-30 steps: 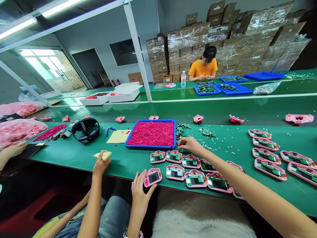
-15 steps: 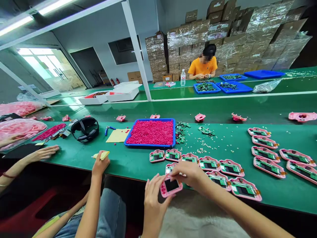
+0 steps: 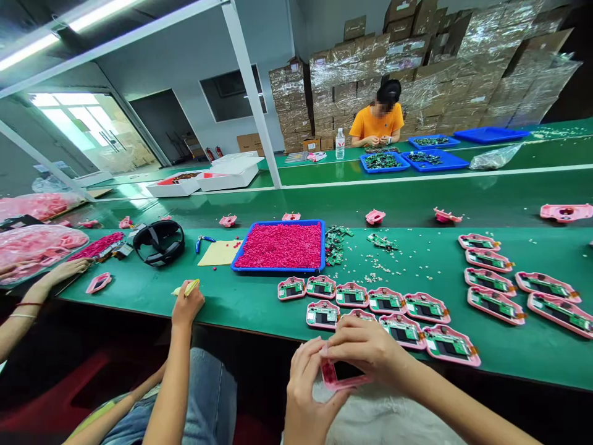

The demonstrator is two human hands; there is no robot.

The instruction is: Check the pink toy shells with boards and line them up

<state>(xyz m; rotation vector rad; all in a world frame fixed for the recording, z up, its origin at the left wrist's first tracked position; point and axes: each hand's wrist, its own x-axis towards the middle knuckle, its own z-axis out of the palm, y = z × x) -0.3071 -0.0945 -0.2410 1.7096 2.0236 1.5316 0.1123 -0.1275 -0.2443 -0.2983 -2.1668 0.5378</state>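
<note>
Between my two hands, just off the table's front edge, is a pink handheld game console shell (image 3: 334, 378) with a dark screen. My left hand (image 3: 308, 383) grips its left side, thumb along the lower edge. Closed over its top and upper right side are the fingers of my right hand (image 3: 364, 346), which hide part of it. Behind my hands lie rows of pink shells with green circuit boards (image 3: 385, 301). A blue tray (image 3: 235, 267) full of small crimson pieces stands beyond these rows. Small green boards (image 3: 340, 238) are piled beside the tray.
At left a co-worker's hand (image 3: 188, 303) holds a yellow item, and another reaches toward a pink bag (image 3: 39, 247). A black headset (image 3: 160, 242) and blue pliers (image 3: 199, 243) lie nearby. More shells (image 3: 495, 304) sit at right. A person in orange (image 3: 377, 123) works opposite.
My hands and the pink shell have moved right and slightly down, and the shell is tilted differently. At left a pink frame now lies on the table, and a co-worker's hand has drawn back.
</note>
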